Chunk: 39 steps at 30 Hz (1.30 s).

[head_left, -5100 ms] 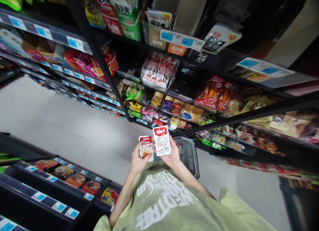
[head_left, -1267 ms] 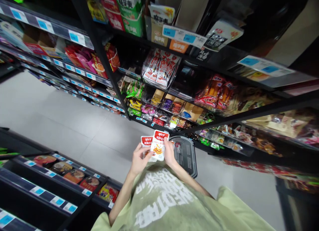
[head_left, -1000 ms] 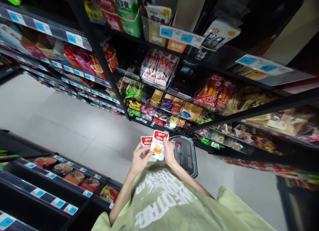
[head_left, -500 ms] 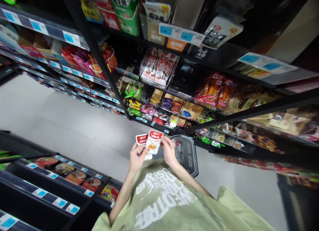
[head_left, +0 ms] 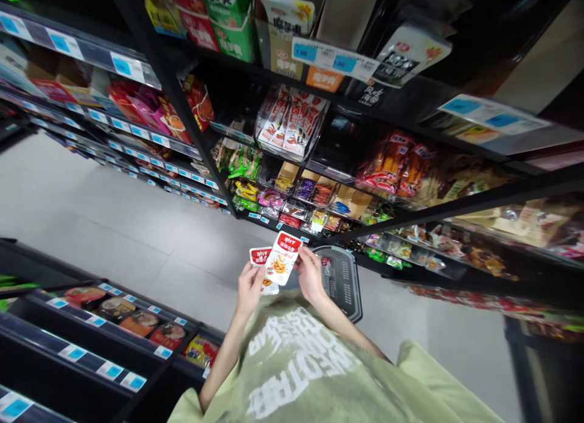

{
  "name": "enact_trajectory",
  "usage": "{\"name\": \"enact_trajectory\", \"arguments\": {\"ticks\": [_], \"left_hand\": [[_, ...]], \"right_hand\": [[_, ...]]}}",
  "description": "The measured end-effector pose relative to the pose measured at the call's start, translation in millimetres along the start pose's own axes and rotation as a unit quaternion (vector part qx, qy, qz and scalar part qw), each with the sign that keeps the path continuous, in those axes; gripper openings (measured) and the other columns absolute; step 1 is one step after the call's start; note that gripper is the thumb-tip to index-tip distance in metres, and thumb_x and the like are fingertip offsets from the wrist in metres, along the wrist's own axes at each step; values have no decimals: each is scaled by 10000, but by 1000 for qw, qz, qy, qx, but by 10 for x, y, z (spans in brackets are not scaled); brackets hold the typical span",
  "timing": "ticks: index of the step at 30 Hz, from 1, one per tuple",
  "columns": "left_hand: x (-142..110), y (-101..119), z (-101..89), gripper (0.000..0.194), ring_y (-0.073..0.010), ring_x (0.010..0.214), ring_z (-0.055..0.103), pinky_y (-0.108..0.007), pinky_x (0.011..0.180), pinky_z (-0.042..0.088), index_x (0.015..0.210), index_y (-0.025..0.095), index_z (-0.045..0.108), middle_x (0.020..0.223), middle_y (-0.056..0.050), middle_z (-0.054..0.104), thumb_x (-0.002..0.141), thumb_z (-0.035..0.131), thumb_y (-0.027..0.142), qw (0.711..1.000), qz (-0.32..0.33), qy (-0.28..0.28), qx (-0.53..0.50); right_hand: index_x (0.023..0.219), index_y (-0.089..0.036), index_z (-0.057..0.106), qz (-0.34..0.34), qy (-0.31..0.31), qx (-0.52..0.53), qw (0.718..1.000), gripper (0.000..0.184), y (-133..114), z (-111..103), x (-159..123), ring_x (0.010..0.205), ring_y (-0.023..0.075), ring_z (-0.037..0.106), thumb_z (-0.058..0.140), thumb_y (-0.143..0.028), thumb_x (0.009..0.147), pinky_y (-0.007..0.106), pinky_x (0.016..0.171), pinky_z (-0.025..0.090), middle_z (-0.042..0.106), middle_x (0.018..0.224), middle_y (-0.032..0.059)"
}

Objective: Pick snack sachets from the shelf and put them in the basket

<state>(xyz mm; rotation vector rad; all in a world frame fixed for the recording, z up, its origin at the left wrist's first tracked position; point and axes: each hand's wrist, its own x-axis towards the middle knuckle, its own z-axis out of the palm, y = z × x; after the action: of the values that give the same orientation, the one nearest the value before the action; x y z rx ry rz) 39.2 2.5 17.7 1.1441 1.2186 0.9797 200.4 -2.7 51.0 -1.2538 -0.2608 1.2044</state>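
Observation:
Two red-and-white snack packets are held in front of my shirt, overlapping each other. My left hand [head_left: 249, 289] pinches the rear snack packet [head_left: 270, 286] by its left edge. My right hand [head_left: 310, 274] grips the front snack packet [head_left: 283, 258] at its right edge, and this one covers part of the other. Both packets face up toward me, with a red top band and a picture of food. Behind my right hand a dark plastic shopping basket [head_left: 350, 289] is low down near the floor, with a small packet [head_left: 325, 266] in it.
Black shelves of packaged snacks run across the front, with red-and-white bags [head_left: 292, 125] in the middle and price labels [head_left: 335, 58] along the edges. Another shelf with round food tubs [head_left: 139, 323] stands at lower left. Grey floor [head_left: 128, 228] lies between them.
The front packet has tilted clockwise and shifted slightly in my right hand. My left fingers have come off its face, and more of the rear packet's lower part shows.

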Motion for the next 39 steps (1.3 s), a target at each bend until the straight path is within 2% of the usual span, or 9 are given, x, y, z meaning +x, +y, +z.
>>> {"name": "enact_trajectory", "arguments": {"ticks": [6,12,15,18,20,23,26,31,39], "left_hand": [[15,-34,-54,431,-229,930,635,-295,794,514,761,146,736,1021,-116,684,838,625,555,996,-36,-55,-58],[-57,-45,-57,499,-219,763,680,-297,645,531,909,142,722,917,-104,732,746,698,613,955,-179,-86,-218],[-61,-39,-40,491,-209,701,673,-304,635,528,907,135,721,822,-84,727,737,714,596,956,-178,-60,-226],[-41,-57,-28,472,-195,701,657,-295,640,522,814,138,726,820,-78,712,762,683,606,972,-151,-21,-180],[-31,-59,-29,475,-205,782,653,-292,695,523,748,147,727,862,-82,703,788,650,614,988,-98,-13,-116],[-43,-17,-39,546,-213,854,641,-290,749,514,726,153,729,922,-98,690,882,507,626,995,-48,-47,-73],[-71,55,-48,624,-209,830,636,-281,705,510,759,148,736,970,-114,678,925,390,640,990,-41,-97,-91],[-72,138,-39,417,-194,803,613,-265,700,490,642,151,718,905,-90,638,877,606,477,993,17,-119,-8],[-70,115,-16,355,-181,788,608,-269,699,481,671,165,734,887,-71,618,898,597,401,992,37,-117,23]], "right_hand": [[1108,-243,670,21,-132,-35,990,518,-125,-13,-84,958,284,658,702,-583,719,375,776,515,718,1098,91],[1360,-288,525,19,-279,18,960,1049,-172,-49,-127,985,291,655,904,-549,418,384,793,516,668,1203,105],[1227,-254,633,-2,-268,-15,963,879,-83,-65,-79,824,232,667,933,-445,423,321,695,505,714,1039,72],[874,-198,731,-29,-179,-66,981,387,38,-75,-26,668,168,629,895,-359,562,274,634,477,717,797,24],[735,-186,713,-28,-109,-74,991,244,91,-77,-8,624,161,620,824,-398,684,279,629,484,699,707,14],[753,-189,723,-28,-62,-87,994,274,104,-83,-8,619,183,637,729,-460,787,307,634,505,704,694,17],[784,-192,740,-61,-78,-135,986,265,86,-103,-18,624,195,638,745,-457,772,304,610,498,712,702,17],[758,-180,742,-90,-85,-191,974,268,101,-129,-21,609,182,612,741,-447,772,280,578,464,702,665,8],[739,-176,726,-84,-76,-168,979,281,86,-117,-46,569,165,580,733,-455,777,270,571,458,684,648,8]]}}
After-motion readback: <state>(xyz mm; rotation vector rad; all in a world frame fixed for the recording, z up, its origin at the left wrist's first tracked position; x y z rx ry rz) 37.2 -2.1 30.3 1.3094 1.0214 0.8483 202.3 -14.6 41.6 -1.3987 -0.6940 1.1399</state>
